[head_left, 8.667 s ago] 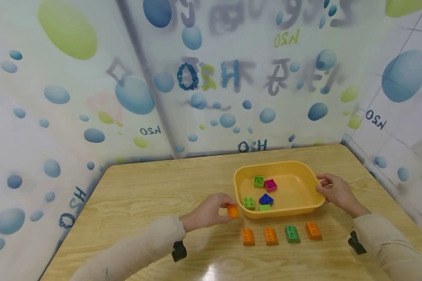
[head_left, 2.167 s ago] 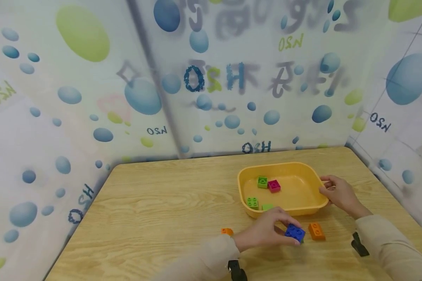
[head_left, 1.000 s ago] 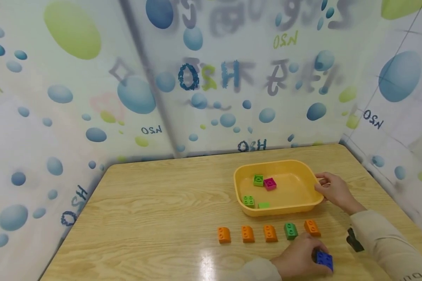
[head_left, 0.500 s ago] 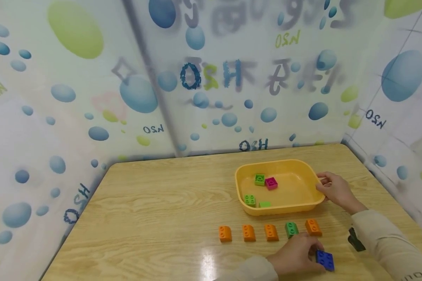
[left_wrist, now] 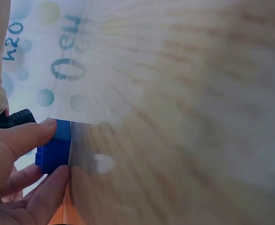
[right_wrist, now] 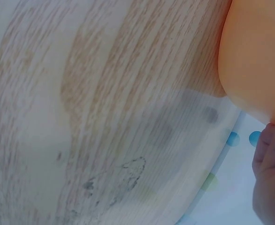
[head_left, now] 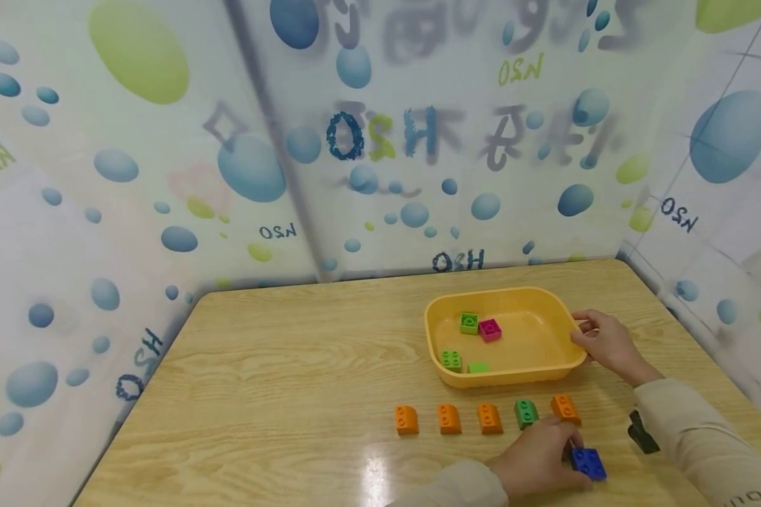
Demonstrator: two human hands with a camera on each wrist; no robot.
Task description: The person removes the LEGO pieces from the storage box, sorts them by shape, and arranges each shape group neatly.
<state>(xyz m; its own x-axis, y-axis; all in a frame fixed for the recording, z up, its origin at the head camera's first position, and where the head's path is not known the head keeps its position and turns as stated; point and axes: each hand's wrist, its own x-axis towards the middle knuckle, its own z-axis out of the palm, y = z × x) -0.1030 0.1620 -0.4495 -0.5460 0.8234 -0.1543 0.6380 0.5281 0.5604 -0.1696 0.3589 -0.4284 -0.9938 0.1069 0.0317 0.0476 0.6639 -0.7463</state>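
My left hand (head_left: 535,454) pinches a blue toy building brick (head_left: 588,463) down at the table near its front right. In the left wrist view the thumb lies at one side of the blue brick (left_wrist: 56,152) and a fingertip at the other. Just behind is a row of curved-top bricks: an orange brick (head_left: 566,408) at the right end, a green brick (head_left: 526,413), then several orange ones to the left. My right hand (head_left: 611,346) grips the right rim of a yellow tray (head_left: 526,378), with the thumb over the edge.
Inside the tray lie a magenta brick (head_left: 490,330) and light green bricks (head_left: 452,360), one of them partly behind the front wall. The wooden table (head_left: 279,373) meets a patterned wall covering (head_left: 380,141) at the back.
Earlier my left hand set an orange brick at the row's left end, then carried the blue brick from the tray to the front right. Lately the brick has turned slightly. My right hand stays.
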